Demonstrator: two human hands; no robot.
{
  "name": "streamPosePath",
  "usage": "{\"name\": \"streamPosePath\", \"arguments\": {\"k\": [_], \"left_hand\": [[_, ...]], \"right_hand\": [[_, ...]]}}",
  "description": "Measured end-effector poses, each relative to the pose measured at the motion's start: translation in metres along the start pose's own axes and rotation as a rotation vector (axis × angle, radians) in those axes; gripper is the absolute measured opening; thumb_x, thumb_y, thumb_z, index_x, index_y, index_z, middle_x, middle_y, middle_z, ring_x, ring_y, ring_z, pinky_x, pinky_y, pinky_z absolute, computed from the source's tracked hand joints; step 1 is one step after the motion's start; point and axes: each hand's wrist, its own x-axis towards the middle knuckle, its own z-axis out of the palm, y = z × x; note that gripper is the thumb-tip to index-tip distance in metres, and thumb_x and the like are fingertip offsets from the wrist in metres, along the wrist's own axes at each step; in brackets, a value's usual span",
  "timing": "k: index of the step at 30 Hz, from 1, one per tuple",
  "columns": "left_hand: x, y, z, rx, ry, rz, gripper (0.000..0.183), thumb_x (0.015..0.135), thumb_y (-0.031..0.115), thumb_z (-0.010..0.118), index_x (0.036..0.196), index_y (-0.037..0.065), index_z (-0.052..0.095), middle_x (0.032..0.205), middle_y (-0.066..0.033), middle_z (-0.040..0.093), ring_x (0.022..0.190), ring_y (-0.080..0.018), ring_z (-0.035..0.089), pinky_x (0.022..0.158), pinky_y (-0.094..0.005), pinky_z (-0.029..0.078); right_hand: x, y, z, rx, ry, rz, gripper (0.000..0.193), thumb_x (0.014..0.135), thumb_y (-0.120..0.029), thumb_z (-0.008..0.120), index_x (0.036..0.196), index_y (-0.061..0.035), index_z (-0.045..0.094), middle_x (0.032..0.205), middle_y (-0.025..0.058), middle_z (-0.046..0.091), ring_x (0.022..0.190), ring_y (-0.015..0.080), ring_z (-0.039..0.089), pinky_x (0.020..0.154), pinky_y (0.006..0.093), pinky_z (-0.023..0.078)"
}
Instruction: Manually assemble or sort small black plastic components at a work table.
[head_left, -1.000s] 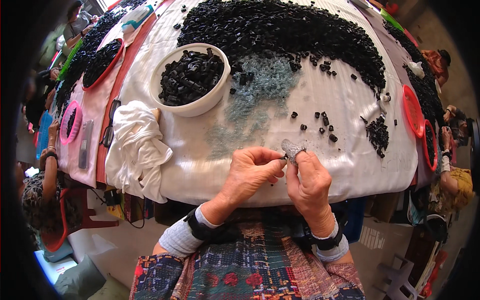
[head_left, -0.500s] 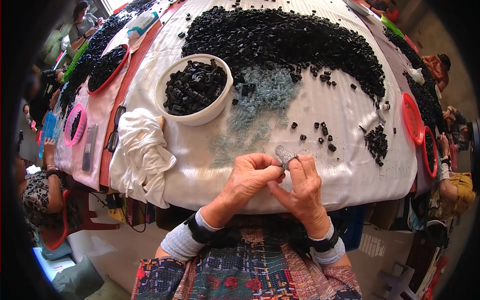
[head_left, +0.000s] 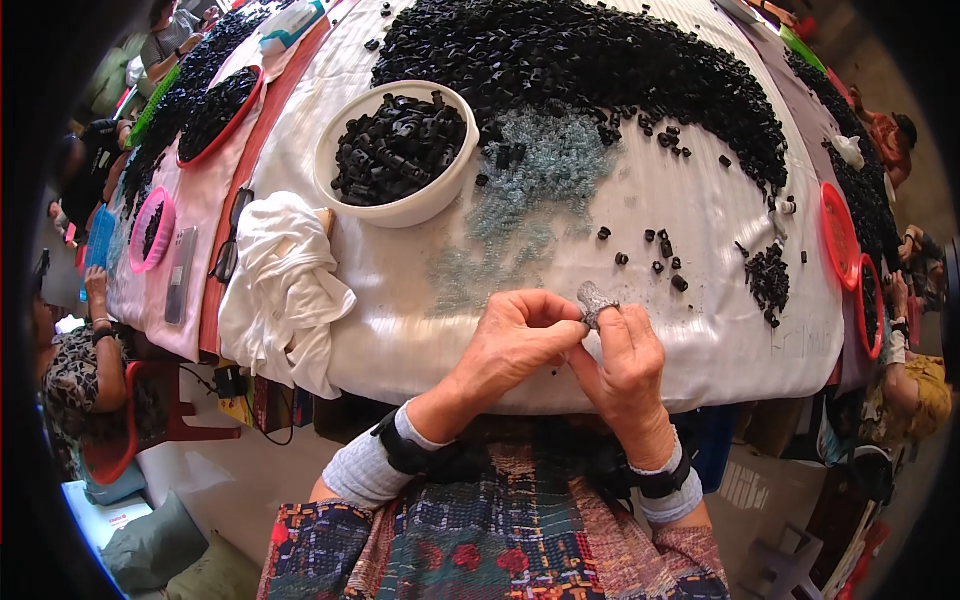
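Close to the table's near edge, my two hands meet at the fingertips. My left hand [head_left: 515,338] is closed in a pinch, thumb against forefinger; whatever sits between them is too small or hidden to make out. My right hand [head_left: 628,368] has its fingers bent beside it, with a crumpled silvery piece [head_left: 592,300] at the forefinger's tip, which looks wrapped round it. Below the hands a tiny dark bit [head_left: 555,373] shows against the cloth. Beyond them lie several loose black plastic parts [head_left: 665,243] and a spread of small clear bluish pieces [head_left: 540,165].
A white bowl [head_left: 465,165] full of black parts stands left of centre, before a large black heap [head_left: 580,60]. A white cloth [head_left: 285,290], glasses [head_left: 232,235] and a phone [head_left: 181,275] lie leftward. Red trays [head_left: 840,235] sit at right. Other people work along both sides.
The whole view has shifted, so the table sits slightly higher in it. My hands remain together at the fingertips; the tiny dark bit now shows beneath them.
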Motion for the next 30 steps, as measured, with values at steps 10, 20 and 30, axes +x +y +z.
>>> {"name": "streamPosePath", "arguments": {"k": [10, 20, 30], "left_hand": [[0.003, -0.003, -0.006, -0.114, 0.025, -0.077, 0.022, 0.087, 0.020, 0.062, 0.093, -0.001, 0.063, 0.081, -0.0032, 0.064, 0.071, -0.0084, 0.060, 0.061, -0.0221, 0.051], [0.001, 0.003, -0.010, -0.038, -0.085, -0.044, 0.022, 0.086, 0.020, 0.062, 0.092, -0.001, 0.065, 0.082, -0.0040, 0.064, 0.073, -0.0093, 0.061, 0.062, -0.0228, 0.052], [-0.001, 0.000, -0.009, 0.041, -0.176, 0.010, 0.017, 0.087, 0.016, 0.063, 0.091, -0.001, 0.064, 0.082, -0.0035, 0.065, 0.071, -0.0088, 0.060, 0.062, -0.0224, 0.051]], "right_hand": [[-0.002, 0.003, 0.007, 0.044, 0.071, -0.001, 0.029, 0.062, 0.000, 0.075, 0.079, 0.0018, 0.053, 0.069, 0.0140, 0.050, 0.060, 0.0307, 0.049, 0.050, 0.0376, 0.041], [0.009, 0.003, 0.006, 0.051, 0.115, -0.073, 0.029, 0.062, -0.006, 0.075, 0.079, 0.0009, 0.053, 0.070, 0.0120, 0.049, 0.062, 0.0297, 0.048, 0.054, 0.0377, 0.041], [0.004, 0.000, -0.005, 0.028, 0.057, -0.078, 0.027, 0.060, -0.002, 0.073, 0.077, 0.0006, 0.053, 0.070, 0.0129, 0.050, 0.063, 0.0304, 0.049, 0.054, 0.0386, 0.042]]}}
